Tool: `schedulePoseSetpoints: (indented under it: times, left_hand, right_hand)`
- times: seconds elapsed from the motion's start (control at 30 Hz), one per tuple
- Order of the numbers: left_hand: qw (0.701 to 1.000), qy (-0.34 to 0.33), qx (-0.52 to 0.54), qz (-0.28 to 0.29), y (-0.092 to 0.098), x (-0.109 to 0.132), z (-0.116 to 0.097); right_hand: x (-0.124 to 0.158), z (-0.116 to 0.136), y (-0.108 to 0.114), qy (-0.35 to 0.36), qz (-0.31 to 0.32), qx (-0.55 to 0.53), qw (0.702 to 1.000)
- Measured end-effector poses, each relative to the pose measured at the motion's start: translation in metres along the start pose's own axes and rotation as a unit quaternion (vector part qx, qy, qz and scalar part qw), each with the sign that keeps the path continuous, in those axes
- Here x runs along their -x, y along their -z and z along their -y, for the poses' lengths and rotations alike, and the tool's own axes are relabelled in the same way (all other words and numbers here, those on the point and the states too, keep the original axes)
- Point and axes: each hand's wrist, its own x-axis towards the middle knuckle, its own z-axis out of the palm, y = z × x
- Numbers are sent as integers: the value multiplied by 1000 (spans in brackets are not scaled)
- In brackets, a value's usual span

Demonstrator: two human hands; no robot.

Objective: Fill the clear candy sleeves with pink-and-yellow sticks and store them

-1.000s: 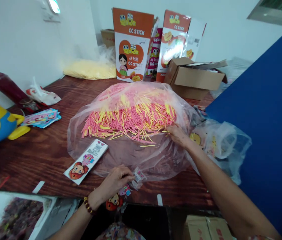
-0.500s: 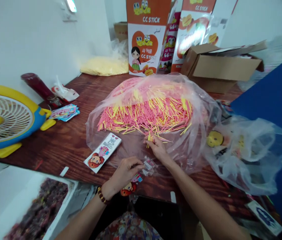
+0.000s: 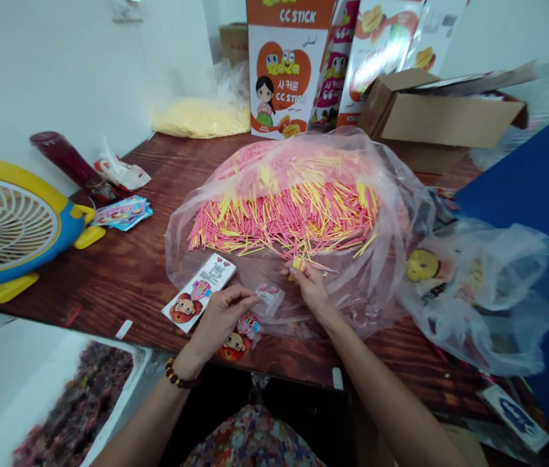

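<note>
My left hand (image 3: pixel 223 318) pinches the edge of a small clear printed packet (image 3: pixel 268 298), whose lower part shows a red-haired cartoon figure below the fingers. My right hand (image 3: pixel 309 285) is closed around a small bunch of yellow sticks (image 3: pixel 298 264). Just beyond it, a large clear plastic bag (image 3: pixel 352 285) lies open with a heap of pink and yellow sticks (image 3: pixel 284 220) inside. A white stack of printed cards (image 3: pixel 199 292) rests to the left of the packet.
A yellow and blue fan (image 3: pixel 16 224), a dark red bottle (image 3: pixel 63 159) and blue packets (image 3: pixel 123 213) stand or lie left. Cartons (image 3: pixel 287 71) and an open box (image 3: pixel 450 120) are behind. A plastic bag (image 3: pixel 488 292) sits right, a white foam box (image 3: pixel 128 383) lower left.
My left hand has moved left with the packet, which now appears flatter and more spread out. My right hand has shifted slightly right, still holding sticks. The view has tilted a little.
</note>
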Motion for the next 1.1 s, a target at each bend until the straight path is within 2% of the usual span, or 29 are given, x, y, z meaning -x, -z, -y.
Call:
schedulePoseSetpoints:
  times: [0.13, 0.23, 0.33, 0.43, 0.57, 0.73, 0.83, 0.93, 1.03, 1.1]
  left_hand:
    - [1000, -7, 11, 10, -5, -3, -1]
    - [999, -17, 16, 23, -10, -5, -1]
    - [999, -21, 32, 28, -13, -5, -2]
    - [998, -20, 58, 22, -14, -5, -6]
    - [995, -23, 98, 2, -14, -6, -12]
    - [988, -32, 149, -21, -16, -12, -13]
    - [983, -35, 182, -22, -17, -18, -10]
    - [976, -35, 214, -19, -19, -25, -8]
    - [969, -46, 242, -19, -19, -32, -7]
    - [965, -56, 254, -27, -19, -37, -7]
  right_hand:
    - [4, 34, -5, -13, -10, -178, 984]
    - [12, 65, -13, 28, -26, -204, 978]
    - [20, 83, -23, 48, -21, -202, 978]
    - [26, 85, -32, 44, -19, -219, 975]
    - [31, 73, -37, 29, -12, -226, 974]
    - [31, 68, -31, 33, 38, -169, 984]
    - [27, 76, -25, 53, 60, -127, 989]
    - [24, 89, -20, 99, 78, -19, 992]
    - [21, 100, -13, 140, 134, 126, 973]
    - [19, 105, -7, 147, 168, 177, 958]
